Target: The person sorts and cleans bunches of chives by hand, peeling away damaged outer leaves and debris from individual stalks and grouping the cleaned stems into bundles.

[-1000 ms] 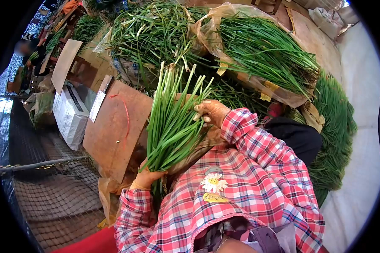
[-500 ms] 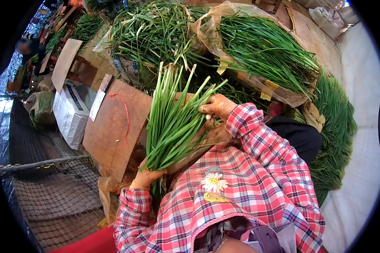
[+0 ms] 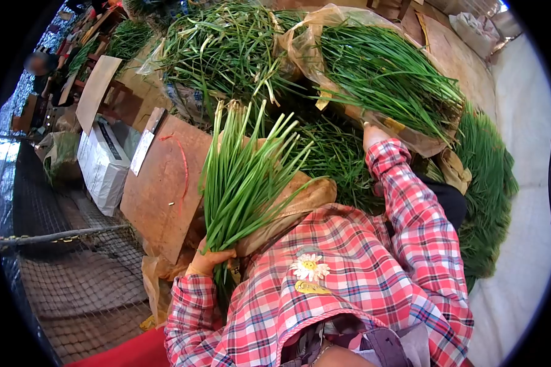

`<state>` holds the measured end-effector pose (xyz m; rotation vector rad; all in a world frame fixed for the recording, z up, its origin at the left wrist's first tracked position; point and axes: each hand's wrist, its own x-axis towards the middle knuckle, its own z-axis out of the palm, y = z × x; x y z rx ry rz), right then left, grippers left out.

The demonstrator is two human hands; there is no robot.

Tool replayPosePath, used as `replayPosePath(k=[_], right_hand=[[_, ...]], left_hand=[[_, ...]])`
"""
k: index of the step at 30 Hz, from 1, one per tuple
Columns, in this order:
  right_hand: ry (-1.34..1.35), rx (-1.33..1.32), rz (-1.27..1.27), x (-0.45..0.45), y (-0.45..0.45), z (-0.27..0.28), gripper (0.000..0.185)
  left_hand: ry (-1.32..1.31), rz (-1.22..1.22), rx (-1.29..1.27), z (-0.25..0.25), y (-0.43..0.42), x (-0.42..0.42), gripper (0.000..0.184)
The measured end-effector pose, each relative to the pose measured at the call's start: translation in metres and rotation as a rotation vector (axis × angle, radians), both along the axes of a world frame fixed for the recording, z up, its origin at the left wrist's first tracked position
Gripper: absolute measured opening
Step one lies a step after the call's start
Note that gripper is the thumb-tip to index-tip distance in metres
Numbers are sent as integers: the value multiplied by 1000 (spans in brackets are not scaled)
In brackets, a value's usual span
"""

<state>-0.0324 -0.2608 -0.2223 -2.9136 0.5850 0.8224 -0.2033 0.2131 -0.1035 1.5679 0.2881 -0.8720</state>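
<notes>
The bare right hand, its grip unclear, has moved to the translucent plastic sheet, leaving the bare left hand alone clasping slender green stalks.

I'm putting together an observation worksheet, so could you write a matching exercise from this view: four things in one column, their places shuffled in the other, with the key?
Things:
1. left hand
2. right hand
3. red string
4. white box

Places:
A. lying on the brown board
B. at the near edge of the partly wrapped pile of greens
C. left of the board, not on it
D. closed around the bunch of greens

Right pairs: 1-D, 2-B, 3-A, 4-C
</notes>
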Motion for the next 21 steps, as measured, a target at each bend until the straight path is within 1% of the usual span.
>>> replayPosePath(k=[1,2,3,4,5,6,7,8,9,10,12,13,14,16,17,18,20,21], right_hand=[[-49,45,24,-2,18,41,50],[-89,93,44,-8,35,67,53],[-333,242,80,-11,47,78,51],[-659,436,187,-11,60,86,42],[-753,638,288,-5,75,99,32],[-938,871,469,5,89,91,29],[-807,969,546,3,106,115,30],[-827,888,676,7,120,112,28],[-692,715,782,9,129,112,25],[-555,539,880,10,136,114,22],[-418,382,883,8,140,116,19],[-397,376,846,7,140,114,21],[-464,407,802,4,139,111,20],[-425,350,661,8,138,111,21],[-384,278,543,13,134,112,21],[-345,208,425,24,127,112,22],[-344,232,257,44,82,93,24],[-284,203,200,61,68,86,26]], left_hand=[[-29,0,32,0,-1,0,37],[-48,-3,68,0,-1,-4,37],[-42,-2,71,2,-1,-5,37],[-72,-49,130,5,-3,-3,39],[-104,-98,190,7,-5,0,42],[-109,-104,195,7,-6,0,42],[-168,-43,131,7,-7,-2,46],[-226,19,65,9,-10,-2,50],[-138,60,17,15,-12,-1,55],[-64,121,-38,27,-20,1,55],[-369,-21,36,11,-14,1,56],[-378,-14,37,13,-14,1,56],[-329,-45,50,17,-13,2,57],[-263,-48,17,17,-12,2,58],[-230,-48,2,19,-12,3,58],[-136,36,-76,21,-14,3,58],[-99,50,-67,35,-20,2,59],[-60,67,-59,38,-22,4,60]])
